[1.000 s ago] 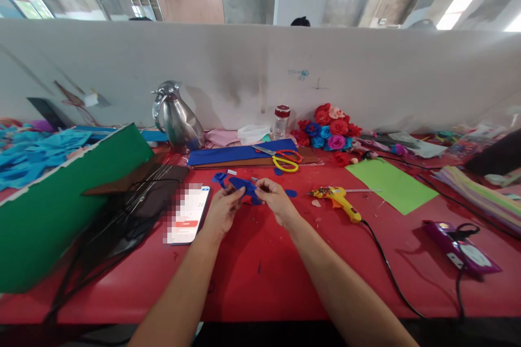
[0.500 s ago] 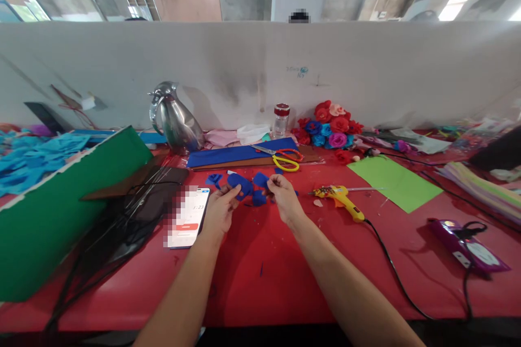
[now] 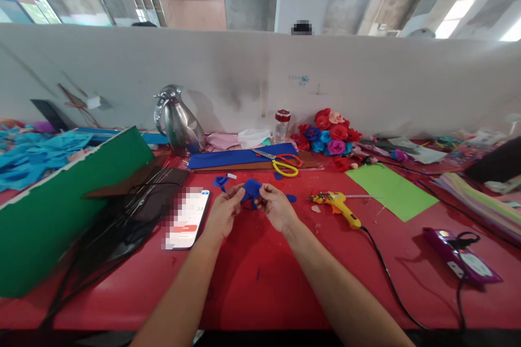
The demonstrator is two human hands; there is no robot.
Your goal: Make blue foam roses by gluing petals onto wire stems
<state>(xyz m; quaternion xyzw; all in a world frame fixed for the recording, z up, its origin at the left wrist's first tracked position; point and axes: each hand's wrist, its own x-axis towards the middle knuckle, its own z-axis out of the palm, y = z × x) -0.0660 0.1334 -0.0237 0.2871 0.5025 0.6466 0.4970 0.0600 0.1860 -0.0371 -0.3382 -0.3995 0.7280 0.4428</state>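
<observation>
Between my two hands is a blue crepe paper petal (image 3: 252,188), pinched at its left edge by my left hand (image 3: 226,209) and at its right edge by my right hand (image 3: 277,207). Both hands are closed, thumbs against fingers, just above the red table. More blue pieces show partly behind the fingers. A small blue paper rose (image 3: 220,181) lies beyond my left hand, with a short white piece (image 3: 232,176) beside it. Another blue petal (image 3: 291,198) rests right of my right hand. Scissors (image 3: 280,161) with red and yellow handles lie on folded blue paper (image 3: 228,158).
A yellow glue gun (image 3: 342,210) lies to the right, its cord running to a purple power strip (image 3: 464,257). Green paper (image 3: 393,190) and a bunch of paper roses (image 3: 331,133) are behind it. A phone (image 3: 189,219), steel jug (image 3: 181,124) and green board (image 3: 81,195) stand left.
My hands have come closer together. The two blue pieces held apart earlier now meet or overlap between my fingers. The view has shifted slightly.
</observation>
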